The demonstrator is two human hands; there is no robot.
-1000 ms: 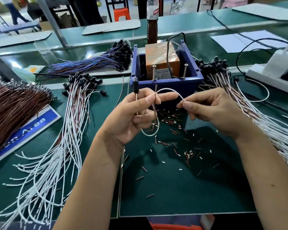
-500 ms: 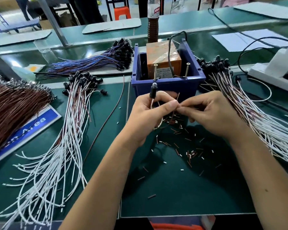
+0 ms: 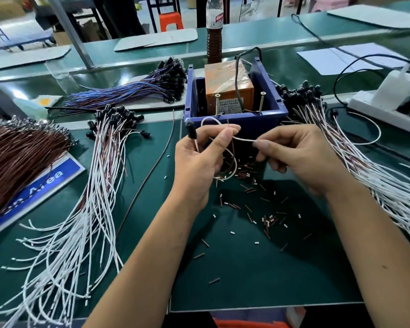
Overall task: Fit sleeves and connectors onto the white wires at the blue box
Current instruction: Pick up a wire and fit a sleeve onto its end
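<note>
In front of the blue box [image 3: 234,119] my left hand [image 3: 199,162] pinches a looped white wire [image 3: 244,139] between thumb and forefinger. The wire's black connector [image 3: 191,131] stands up above that hand. My right hand [image 3: 301,157] pinches the same wire a short way to the right, so a stretch of it runs taut between the two hands. Below the hands the wire hangs in a loop. Short brown and white sleeves [image 3: 249,204] lie scattered on the green mat.
A bundle of white wires with black connectors [image 3: 85,197] fans out on the left, another bundle [image 3: 355,162] on the right. Brown wires [image 3: 17,157] and blue wires [image 3: 133,88] lie further left. An orange block [image 3: 227,84] and two screws sit in the box; a bottle [image 3: 214,29] stands behind.
My hands were touching at the fingertips half a second ago; they have drawn apart, and a stretch of white wire now shows between them. The connector has shifted left.
</note>
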